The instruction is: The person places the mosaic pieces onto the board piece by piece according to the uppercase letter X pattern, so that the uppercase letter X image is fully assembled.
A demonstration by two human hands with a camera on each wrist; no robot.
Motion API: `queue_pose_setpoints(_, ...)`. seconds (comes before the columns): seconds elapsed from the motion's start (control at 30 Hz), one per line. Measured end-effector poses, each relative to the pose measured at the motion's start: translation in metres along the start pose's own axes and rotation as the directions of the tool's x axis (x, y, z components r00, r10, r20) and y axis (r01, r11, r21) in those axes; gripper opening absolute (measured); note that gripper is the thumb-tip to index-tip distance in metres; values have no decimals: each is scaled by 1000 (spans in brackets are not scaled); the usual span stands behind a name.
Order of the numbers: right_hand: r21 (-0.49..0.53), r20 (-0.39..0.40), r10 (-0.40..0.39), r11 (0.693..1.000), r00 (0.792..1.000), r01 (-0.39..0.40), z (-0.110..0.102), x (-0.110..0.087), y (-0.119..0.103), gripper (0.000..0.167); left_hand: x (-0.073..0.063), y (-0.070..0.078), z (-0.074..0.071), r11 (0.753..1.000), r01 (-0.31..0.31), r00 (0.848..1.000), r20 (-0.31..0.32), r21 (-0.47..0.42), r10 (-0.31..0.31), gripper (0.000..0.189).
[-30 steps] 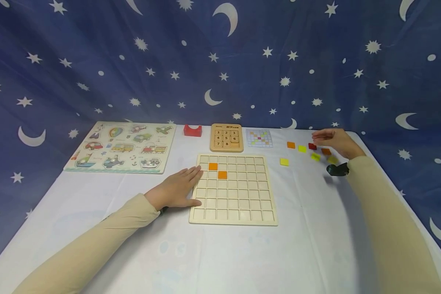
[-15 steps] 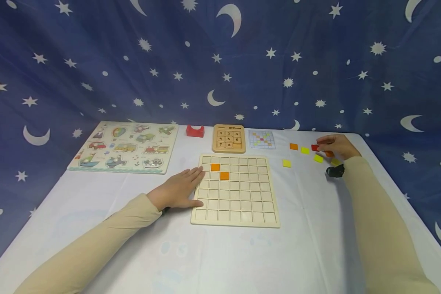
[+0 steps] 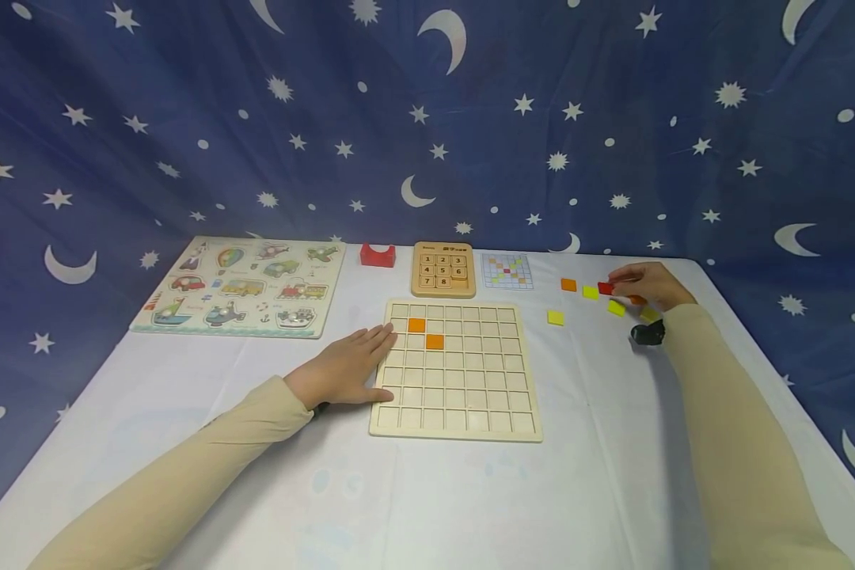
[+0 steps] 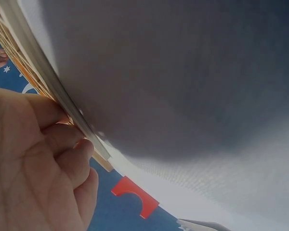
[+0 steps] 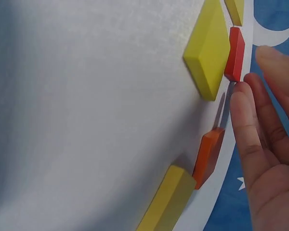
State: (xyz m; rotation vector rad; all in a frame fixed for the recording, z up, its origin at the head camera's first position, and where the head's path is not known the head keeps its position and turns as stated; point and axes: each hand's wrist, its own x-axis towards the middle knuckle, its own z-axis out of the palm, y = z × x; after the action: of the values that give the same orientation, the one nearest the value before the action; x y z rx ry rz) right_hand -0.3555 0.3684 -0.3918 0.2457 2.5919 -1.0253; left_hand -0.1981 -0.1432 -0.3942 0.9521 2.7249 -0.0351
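My left hand (image 3: pixel 345 369) rests on the left edge of the pale wooden grid board (image 3: pixel 463 400), its fingers extended and its thumb spread lower down. Two orange tiles (image 3: pixel 416 325) sit in cells at the board's upper left. At the far right, my right hand (image 3: pixel 648 285) touches a red tile (image 3: pixel 606 288). In the right wrist view the fingertips meet one end of that red tile (image 5: pixel 235 54), without curling round it. Close by lie yellow tiles (image 3: pixel 616 308) and an orange tile (image 5: pixel 209 159), partly behind the hand in the head view.
Left of the hand are an orange tile (image 3: pixel 568 285) and further yellow tiles (image 3: pixel 556 317). Along the back stand a pattern card (image 3: pixel 507 271), a number puzzle (image 3: pixel 443 270), a red arch block (image 3: pixel 378 256) and a vehicle puzzle board (image 3: pixel 238 285). A starry curtain (image 3: pixel 427 119) hangs behind.
My right hand has come down to the red tile, which has shifted slightly left along the table. My left hand stays on the board.
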Motion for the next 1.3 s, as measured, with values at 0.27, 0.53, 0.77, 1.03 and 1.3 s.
queue_pose_setpoints(0.27,-1,-13,48,999,999,-48,3,7,-4,54,0,0,0,1000,3,1000,-2,-5,-3,94)
queue_pose_setpoints(0.53,30,-32,101,995,994,-100,8,9,-5,54,1,-1,0,1000,-1,1000,-2,1,1,94)
queue_pose_setpoints(0.77,14,-35,85,996,996,-85,10,9,-7,54,0,0,-1,1000,-3,1000,-3,6,3,94)
queue_pose_setpoints(1.03,-12,-35,72,997,997,-73,10,7,-7,51,-1,0,-1,1000,3,1000,3,11,-3,95)
queue_pose_setpoints(1.3,-42,-27,25,999,999,-26,8,0,-10,47,-1,0,-2,1000,-4,1000,-1,13,4,94)
